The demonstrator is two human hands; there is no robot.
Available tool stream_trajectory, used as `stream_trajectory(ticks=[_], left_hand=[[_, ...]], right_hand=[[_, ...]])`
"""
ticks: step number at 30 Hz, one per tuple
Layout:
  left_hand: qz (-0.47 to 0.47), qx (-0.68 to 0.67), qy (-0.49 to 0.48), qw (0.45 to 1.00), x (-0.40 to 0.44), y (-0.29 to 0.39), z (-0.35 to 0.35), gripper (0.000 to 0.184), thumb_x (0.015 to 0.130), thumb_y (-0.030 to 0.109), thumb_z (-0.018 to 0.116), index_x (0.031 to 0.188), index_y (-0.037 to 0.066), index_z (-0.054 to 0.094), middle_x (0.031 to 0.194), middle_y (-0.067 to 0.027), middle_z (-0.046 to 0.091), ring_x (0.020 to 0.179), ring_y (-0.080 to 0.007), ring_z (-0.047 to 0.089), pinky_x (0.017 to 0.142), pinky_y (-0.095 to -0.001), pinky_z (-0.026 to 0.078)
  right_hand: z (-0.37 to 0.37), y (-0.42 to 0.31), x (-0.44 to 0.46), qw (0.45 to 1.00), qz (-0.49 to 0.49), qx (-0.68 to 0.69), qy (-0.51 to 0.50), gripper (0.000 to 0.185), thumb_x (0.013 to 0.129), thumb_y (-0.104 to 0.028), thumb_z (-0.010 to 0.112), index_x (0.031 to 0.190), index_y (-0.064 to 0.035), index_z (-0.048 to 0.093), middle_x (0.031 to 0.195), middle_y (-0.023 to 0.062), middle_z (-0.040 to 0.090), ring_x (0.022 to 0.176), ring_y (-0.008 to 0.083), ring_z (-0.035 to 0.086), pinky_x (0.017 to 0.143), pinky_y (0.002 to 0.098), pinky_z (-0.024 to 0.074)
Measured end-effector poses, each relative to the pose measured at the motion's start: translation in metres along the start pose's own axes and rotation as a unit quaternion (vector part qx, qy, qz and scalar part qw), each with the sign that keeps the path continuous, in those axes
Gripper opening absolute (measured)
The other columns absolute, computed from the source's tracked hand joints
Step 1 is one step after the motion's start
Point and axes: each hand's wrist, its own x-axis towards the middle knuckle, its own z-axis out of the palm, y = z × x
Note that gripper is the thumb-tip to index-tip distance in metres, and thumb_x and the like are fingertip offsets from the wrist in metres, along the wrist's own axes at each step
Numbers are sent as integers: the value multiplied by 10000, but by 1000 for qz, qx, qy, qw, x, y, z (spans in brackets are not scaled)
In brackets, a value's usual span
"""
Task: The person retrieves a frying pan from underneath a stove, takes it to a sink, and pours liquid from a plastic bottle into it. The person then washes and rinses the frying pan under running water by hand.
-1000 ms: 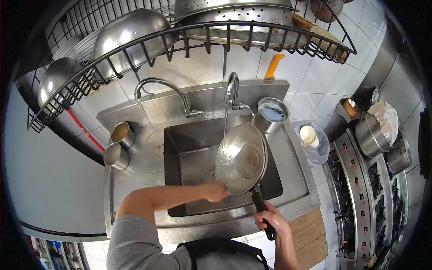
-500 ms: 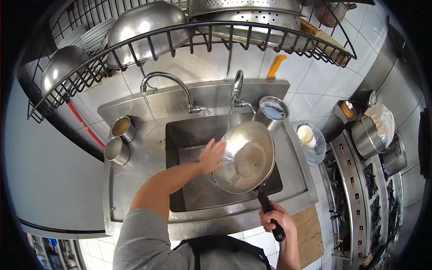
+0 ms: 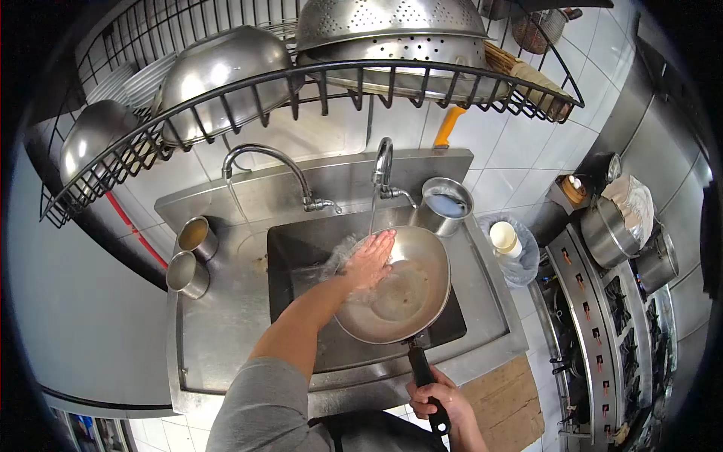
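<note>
My right hand [image 3: 439,399] is wrapped round the black handle of a metal frying pan [image 3: 422,282], which is held over the sink [image 3: 286,245]. Inside the pan, my left hand [image 3: 370,261] lies flat with its fingers stretched out, against the left part of the inner surface. Water runs from the right faucet [image 3: 384,160] onto this hand and splashes off to the left. A faint brownish mark shows at the pan's bottom. My left palm is hidden, so I cannot tell whether anything thin lies beneath it.
A second faucet [image 3: 282,154] stands to the left. Two metal cups [image 3: 187,275] are on the left counter, and a metal pot [image 3: 448,203] sits by the right faucet. Overhead hangs a black wire rack [image 3: 331,68] with bowls and colanders. A stove [image 3: 595,324] is at right.
My left hand has moved from the pan's left rim further inside it. The pan sits lower and slightly left in view, and water now splashes leftward off the hand.
</note>
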Motion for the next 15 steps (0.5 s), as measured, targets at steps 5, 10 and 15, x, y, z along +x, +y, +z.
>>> stream_trajectory(ticks=[5,10,15], left_hand=[[70,49,-45,995,1,-9,-11,630,860,335,475,1366,14,278,1469,-122,176,1345,-229,207,1097,-405,150],[-27,67,-151,986,-31,-16,-5,266,852,200,502,1037,20,565,1264,-121,422,1124,-228,466,910,-391,408],[-221,-241,75,942,-2,-35,17,169,760,155,655,828,22,574,995,-131,551,834,-268,588,671,-383,487]], right_hand=[[-27,-14,-4,994,-11,92,-51,203,761,-68,527,936,-31,432,618,22,389,402,69,378,345,215,275],[-33,-9,7,997,-31,72,-27,218,750,-53,528,939,-40,421,612,27,396,398,82,381,352,246,305],[-23,-7,8,999,-18,16,-25,265,737,-51,548,949,-58,389,600,37,403,399,97,392,356,257,306]])
